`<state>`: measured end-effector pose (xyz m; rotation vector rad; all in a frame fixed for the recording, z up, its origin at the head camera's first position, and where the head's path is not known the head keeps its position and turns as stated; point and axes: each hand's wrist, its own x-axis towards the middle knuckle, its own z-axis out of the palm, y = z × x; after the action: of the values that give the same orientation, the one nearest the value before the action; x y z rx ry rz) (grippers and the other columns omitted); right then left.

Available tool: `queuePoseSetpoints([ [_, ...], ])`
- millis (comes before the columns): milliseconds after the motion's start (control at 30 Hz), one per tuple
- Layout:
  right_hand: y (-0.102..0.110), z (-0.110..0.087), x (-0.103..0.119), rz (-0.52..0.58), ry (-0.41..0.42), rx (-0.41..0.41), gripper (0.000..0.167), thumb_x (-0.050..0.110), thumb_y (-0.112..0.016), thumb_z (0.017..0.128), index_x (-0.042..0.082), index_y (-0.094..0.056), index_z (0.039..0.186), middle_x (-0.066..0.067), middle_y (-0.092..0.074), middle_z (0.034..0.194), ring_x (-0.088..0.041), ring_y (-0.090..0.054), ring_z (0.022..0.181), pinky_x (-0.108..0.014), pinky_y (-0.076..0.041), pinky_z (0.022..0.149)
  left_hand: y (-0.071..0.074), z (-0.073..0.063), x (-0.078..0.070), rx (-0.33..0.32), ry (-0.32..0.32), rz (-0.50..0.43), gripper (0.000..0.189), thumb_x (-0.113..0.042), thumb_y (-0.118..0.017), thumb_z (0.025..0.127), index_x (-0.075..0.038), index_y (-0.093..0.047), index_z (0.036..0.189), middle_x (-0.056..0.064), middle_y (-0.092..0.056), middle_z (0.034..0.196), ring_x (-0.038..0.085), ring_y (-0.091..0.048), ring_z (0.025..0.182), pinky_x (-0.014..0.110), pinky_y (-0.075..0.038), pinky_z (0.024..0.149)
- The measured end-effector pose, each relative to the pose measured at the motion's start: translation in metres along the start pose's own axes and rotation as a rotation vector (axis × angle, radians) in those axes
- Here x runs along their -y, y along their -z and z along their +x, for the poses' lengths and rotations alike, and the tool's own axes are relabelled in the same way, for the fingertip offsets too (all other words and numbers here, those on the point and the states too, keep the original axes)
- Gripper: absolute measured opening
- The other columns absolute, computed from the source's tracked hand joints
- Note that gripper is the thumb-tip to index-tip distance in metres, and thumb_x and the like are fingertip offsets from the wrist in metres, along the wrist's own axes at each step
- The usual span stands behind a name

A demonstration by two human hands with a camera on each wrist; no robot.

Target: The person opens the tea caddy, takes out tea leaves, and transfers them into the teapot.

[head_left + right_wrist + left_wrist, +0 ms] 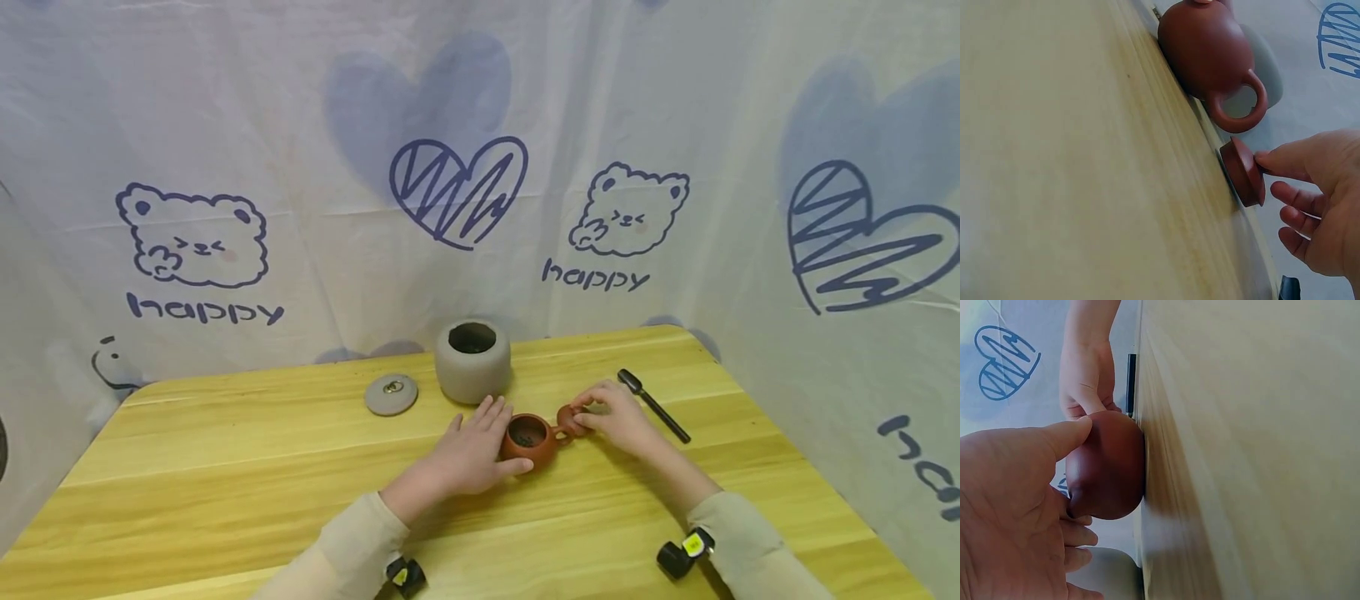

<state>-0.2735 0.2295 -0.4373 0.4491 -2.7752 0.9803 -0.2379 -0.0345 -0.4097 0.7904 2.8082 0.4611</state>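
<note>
A reddish-brown clay teapot [542,461] stands uncovered on the table, with small dark bits like tea leaves inside. My left hand [471,454] holds it from the left, thumb on the near side and extended fingers on the far side; the left wrist view shows the thumb against the pot [1110,469]. Right of the teapot's ring handle [1260,103], my right hand [621,418] pinches the top of the matching teapot lid [1244,172]. That lid is low at the tabletop, rim upward; whether it bears fully on the wood I cannot tell.
Behind the teapot stands a grey round canister [472,375], open, with dark contents. Its grey lid [392,397] with a small ring on top lies to the left. A slim black tool with a wider head [660,412] lies right of my right hand. Printed cloth [337,250] hangs behind the table.
</note>
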Motion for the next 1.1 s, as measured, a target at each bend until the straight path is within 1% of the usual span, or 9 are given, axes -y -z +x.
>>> queuePoseSetpoints([
  [67, 0.002, 0.0, 0.001, -0.007, -0.009, -0.011, 0.011, 0.013, -0.074, 0.084, 0.01, -0.074, 0.095, -0.01, -0.066, 0.101, -0.031, -0.056, 0.103, -0.054, -0.04, 0.095, 0.0, -0.001, -0.001, -0.005, -0.002, 0.001, 0.087, -0.061, -0.051, 0.093, -0.008, -0.021, 0.156, 0.01, -0.019, 0.164, 0.024, -0.012, 0.153, 0.058, -0.019, 0.119],
  [167, 0.008, 0.0, 0.004, -0.026, -0.02, -0.032, 0.009, 0.013, -0.073, 0.085, 0.011, -0.074, 0.093, -0.01, -0.067, 0.103, -0.032, -0.054, 0.105, -0.054, -0.039, 0.096, 0.0, -0.002, -0.001, -0.011, -0.004, 0.002, 0.087, -0.06, -0.051, 0.093, -0.008, -0.021, 0.156, 0.01, -0.019, 0.164, 0.024, -0.012, 0.153, 0.059, -0.019, 0.119],
  [400, 0.023, -0.001, 0.014, 0.001, -0.001, -0.081, 0.01, 0.01, -0.074, 0.084, 0.008, -0.074, 0.094, -0.012, -0.067, 0.103, -0.034, -0.057, 0.105, -0.046, -0.045, 0.089, 0.0, -0.002, -0.001, -0.019, 0.004, 0.004, 0.087, -0.061, -0.051, 0.093, -0.008, -0.022, 0.156, 0.009, -0.019, 0.164, 0.025, -0.011, 0.153, 0.06, -0.018, 0.118],
  [533, 0.028, -0.001, 0.02, 0.009, 0.003, -0.102, 0.012, 0.013, -0.075, 0.084, 0.008, -0.074, 0.095, -0.012, -0.067, 0.104, -0.032, -0.056, 0.104, -0.037, -0.044, 0.08, -0.001, -0.002, -0.001, -0.025, 0.008, -0.004, 0.087, -0.061, -0.051, 0.092, -0.009, -0.023, 0.156, 0.008, -0.019, 0.164, 0.024, -0.011, 0.153, 0.059, -0.018, 0.119],
  [633, 0.03, -0.002, 0.025, 0.012, 0.018, -0.118, 0.014, 0.015, -0.076, 0.083, 0.008, -0.074, 0.095, -0.011, -0.067, 0.103, -0.031, -0.057, 0.102, -0.034, -0.043, 0.076, -0.002, -0.002, -0.001, -0.029, 0.007, -0.01, 0.087, -0.061, -0.052, 0.092, -0.009, -0.024, 0.156, 0.009, -0.02, 0.164, 0.025, -0.012, 0.153, 0.059, -0.018, 0.118],
  [800, 0.029, -0.003, 0.036, 0.006, 0.063, -0.12, 0.014, 0.016, -0.078, 0.082, 0.01, -0.075, 0.094, -0.008, -0.068, 0.101, -0.027, -0.058, 0.098, -0.032, -0.043, 0.074, -0.003, -0.001, 0.0, -0.031, 0.008, -0.013, 0.087, -0.061, -0.052, 0.092, -0.009, -0.023, 0.156, 0.009, -0.019, 0.164, 0.025, -0.012, 0.153, 0.059, -0.018, 0.119],
  [967, 0.024, -0.006, 0.049, 0.018, 0.081, -0.098, 0.012, 0.021, -0.077, 0.083, 0.015, -0.075, 0.093, -0.003, -0.066, 0.1, -0.02, -0.053, 0.095, -0.027, -0.04, 0.071, -0.005, 0.0, 0.001, -0.041, 0.01, -0.003, 0.087, -0.061, -0.051, 0.092, -0.008, -0.023, 0.156, 0.009, -0.02, 0.163, 0.025, -0.013, 0.153, 0.059, -0.019, 0.118],
  [1100, 0.02, -0.009, 0.058, 0.039, 0.087, -0.086, 0.012, 0.023, -0.078, 0.082, 0.018, -0.074, 0.093, 0.0, -0.066, 0.1, -0.018, -0.051, 0.096, -0.026, -0.039, 0.071, -0.007, 0.0, 0.0, -0.045, 0.014, 0.003, 0.087, -0.062, -0.052, 0.092, -0.008, -0.025, 0.155, 0.009, -0.022, 0.163, 0.026, -0.014, 0.153, 0.06, -0.02, 0.118],
])
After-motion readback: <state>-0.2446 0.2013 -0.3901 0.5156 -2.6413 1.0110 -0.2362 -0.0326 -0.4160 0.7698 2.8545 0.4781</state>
